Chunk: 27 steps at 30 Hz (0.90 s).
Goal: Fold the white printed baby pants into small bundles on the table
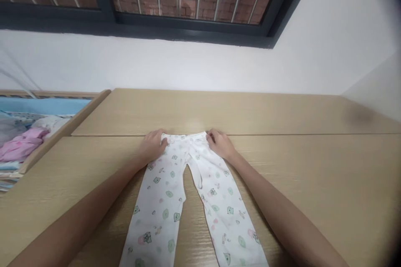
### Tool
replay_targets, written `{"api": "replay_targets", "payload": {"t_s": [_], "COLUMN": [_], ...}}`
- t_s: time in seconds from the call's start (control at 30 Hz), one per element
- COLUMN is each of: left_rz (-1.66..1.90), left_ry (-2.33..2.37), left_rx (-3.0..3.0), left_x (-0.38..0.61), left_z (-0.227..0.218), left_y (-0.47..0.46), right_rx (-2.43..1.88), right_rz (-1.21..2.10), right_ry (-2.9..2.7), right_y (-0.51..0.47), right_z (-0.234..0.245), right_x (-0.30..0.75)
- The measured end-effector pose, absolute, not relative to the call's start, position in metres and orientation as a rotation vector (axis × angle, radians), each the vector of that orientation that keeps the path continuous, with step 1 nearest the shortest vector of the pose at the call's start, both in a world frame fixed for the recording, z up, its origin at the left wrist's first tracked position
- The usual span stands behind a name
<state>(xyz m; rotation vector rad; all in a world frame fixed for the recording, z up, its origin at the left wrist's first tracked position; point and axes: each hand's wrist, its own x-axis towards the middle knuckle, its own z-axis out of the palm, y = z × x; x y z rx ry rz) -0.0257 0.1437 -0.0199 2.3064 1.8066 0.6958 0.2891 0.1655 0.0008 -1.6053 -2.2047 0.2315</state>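
A pair of white pants (164,196) printed with green and pink cartoon figures lies spread out flat, waistband away from me and both legs toward me. My left hand (152,147) is closed on the left corner of the waistband, its thumb on top of the cloth. At the opposite corner, the fingers of my right hand (221,145) are bent and pinch the waistband edge. Between the hands the waistband is stretched nearly straight. A small fold shows at the inner right leg near the crotch. The leg ends run out of the picture at the bottom.
The wooden tabletop (313,183) has a seam across it and meets a white wall (188,64). A wood-framed crib (67,133) at the left holds pink clothing (25,144) and other cloth. Above is a dark window frame (188,29).
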Motion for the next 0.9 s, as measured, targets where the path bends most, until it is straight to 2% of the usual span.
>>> {"api": "replay_targets", "payload": {"t_s": [0.9], "left_rz": [0.678], "left_ry": [1.794], "left_rx": [2.337], "left_x": [-0.0253], "left_z": [-0.0175], "left_y": [0.1427], "right_rx": [-1.579], "right_rz": [0.212], "right_ry": [-2.226], "right_y": [0.1647], "right_z": [0.0023], "right_x": [0.2893]}}
